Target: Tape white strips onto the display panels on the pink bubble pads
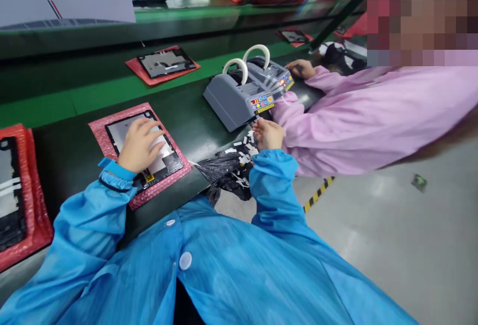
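Observation:
My left hand (139, 144) lies on an open tablet back (164, 158), fingers bent and pressing on its grey inner plate. The tablet rests on a pink bubble-wrap sheet (100, 133) on the dark bench. My right hand (267, 134) is pinched at the outlet of a grey tape dispenser (233, 101) that carries a white tape roll; it seems to grip a small strip of tape (257, 118). Both my arms wear blue sleeves.
A second tape dispenser (271, 73) stands behind the first. A person in a pink coat (366, 116) works at my right. Black bag with white tape scraps (231, 165) hangs at the bench edge. More tablets on red sheets (164, 63), (15, 190) lie around; a green conveyor belt (74, 98) runs behind.

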The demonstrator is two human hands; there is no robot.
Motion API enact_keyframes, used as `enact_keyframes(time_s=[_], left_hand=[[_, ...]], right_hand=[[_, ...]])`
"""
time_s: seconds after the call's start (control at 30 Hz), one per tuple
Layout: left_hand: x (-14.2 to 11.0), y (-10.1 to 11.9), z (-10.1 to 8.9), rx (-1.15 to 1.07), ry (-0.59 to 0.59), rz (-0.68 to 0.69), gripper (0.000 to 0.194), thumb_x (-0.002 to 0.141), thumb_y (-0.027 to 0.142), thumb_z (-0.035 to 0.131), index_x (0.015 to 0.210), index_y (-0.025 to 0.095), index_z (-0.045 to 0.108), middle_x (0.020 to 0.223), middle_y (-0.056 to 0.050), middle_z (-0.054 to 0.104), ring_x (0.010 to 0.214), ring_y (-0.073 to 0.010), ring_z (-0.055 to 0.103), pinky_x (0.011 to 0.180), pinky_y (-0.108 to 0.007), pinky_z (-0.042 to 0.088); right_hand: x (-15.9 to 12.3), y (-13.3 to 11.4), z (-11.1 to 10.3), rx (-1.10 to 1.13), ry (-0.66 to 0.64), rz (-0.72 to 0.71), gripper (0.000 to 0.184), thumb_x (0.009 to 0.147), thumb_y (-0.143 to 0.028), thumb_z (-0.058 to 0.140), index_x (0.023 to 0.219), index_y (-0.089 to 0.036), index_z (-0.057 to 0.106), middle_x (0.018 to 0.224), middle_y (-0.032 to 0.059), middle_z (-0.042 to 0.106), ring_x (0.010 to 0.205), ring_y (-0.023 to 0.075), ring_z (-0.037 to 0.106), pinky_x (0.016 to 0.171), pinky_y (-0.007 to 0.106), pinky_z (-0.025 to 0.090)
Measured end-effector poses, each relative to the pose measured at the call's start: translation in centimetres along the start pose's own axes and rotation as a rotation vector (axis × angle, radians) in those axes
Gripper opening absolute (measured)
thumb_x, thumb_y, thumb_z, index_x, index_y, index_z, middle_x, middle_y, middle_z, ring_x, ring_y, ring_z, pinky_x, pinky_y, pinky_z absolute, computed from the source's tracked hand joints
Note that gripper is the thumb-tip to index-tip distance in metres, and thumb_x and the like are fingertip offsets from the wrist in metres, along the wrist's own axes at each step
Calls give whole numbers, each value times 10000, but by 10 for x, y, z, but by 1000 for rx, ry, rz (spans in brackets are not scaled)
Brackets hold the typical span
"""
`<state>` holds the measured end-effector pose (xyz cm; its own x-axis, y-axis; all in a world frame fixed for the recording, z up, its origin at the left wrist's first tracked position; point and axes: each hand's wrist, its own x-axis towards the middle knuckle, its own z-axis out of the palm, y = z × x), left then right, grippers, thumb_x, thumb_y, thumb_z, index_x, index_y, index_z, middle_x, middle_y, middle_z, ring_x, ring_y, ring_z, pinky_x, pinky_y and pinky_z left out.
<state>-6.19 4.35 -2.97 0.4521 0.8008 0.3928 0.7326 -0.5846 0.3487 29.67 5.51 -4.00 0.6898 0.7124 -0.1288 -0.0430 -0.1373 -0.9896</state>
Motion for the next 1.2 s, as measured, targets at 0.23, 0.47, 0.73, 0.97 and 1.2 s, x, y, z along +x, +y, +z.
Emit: enact_keyframes(time_s=[0.23,0.47,0.73,0.97,1.2], left_hand=[[-2,-17,9,-29,-10,-65,325,845,384,446,998,231,688,1109,-78,646,1086,-282,480,1000,-532,332],[12,-8,14,-37,-78,-17,309,852,358,438,990,216,676,1103,-77,651,1071,-269,503,1001,-512,337],[22,-6,23,-64,-103,5,288,853,350,468,960,188,681,1079,-94,664,1056,-261,526,995,-477,356],[39,29,17,-305,-123,-74,268,836,385,546,965,184,669,960,-63,686,905,-198,589,871,-374,440],[38,40,10,-453,-134,-210,202,819,343,597,768,153,642,755,-20,659,709,-128,572,683,-250,437]], right_hand=[[-6,8,-7,114,126,-111,219,778,-333,598,701,-190,450,580,-55,542,485,42,505,430,137,367],[4,1,3,218,105,-95,372,702,-387,678,805,-230,357,617,-84,526,482,63,531,389,130,324],[18,9,2,115,143,-132,398,675,-159,633,924,-240,334,638,-98,532,546,75,556,471,165,415],[-43,-3,13,-63,-316,-512,568,695,-328,699,1107,-259,315,785,-33,586,670,120,596,637,282,511],[-103,-11,86,-136,-931,-435,567,690,-470,713,1074,-269,347,815,-22,563,636,121,592,634,306,519]])
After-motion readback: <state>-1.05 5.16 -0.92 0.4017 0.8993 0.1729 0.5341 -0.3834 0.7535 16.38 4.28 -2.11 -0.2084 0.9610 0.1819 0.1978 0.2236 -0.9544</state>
